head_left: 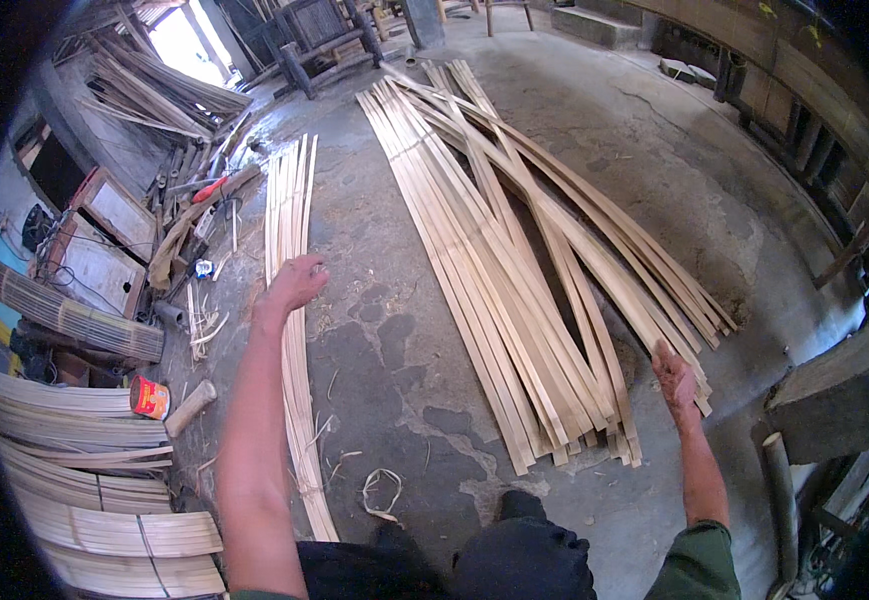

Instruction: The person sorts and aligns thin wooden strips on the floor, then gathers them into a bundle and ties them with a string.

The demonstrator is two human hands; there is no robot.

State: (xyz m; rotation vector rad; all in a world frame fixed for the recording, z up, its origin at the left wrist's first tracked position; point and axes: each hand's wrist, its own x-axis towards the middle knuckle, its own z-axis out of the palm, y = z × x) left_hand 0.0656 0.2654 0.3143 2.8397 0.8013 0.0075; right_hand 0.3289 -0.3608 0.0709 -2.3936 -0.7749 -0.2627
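On the right, my right hand (674,373) is closed at the near end of a bundle of long, pale bamboo strips (594,240); its fingertips are partly hidden. This bundle slants across other strips. A wide fan of flat bamboo strips (464,260) lies to its left on the floor. Out over the left side, my left hand (297,283) has loosely bent fingers with a gap by the thumb, and nothing shows in it. Beneath that hand and forearm runs a narrow row of bamboo strips (289,210), partly covered by the arm.
A loop of thin strip (382,494) lies on the concrete floor (394,360) near my feet. Tied strip bundles (124,530), a red and yellow tin (150,398) and a short bamboo piece (191,408) are at left. A bamboo bench (319,40) stands at the back.
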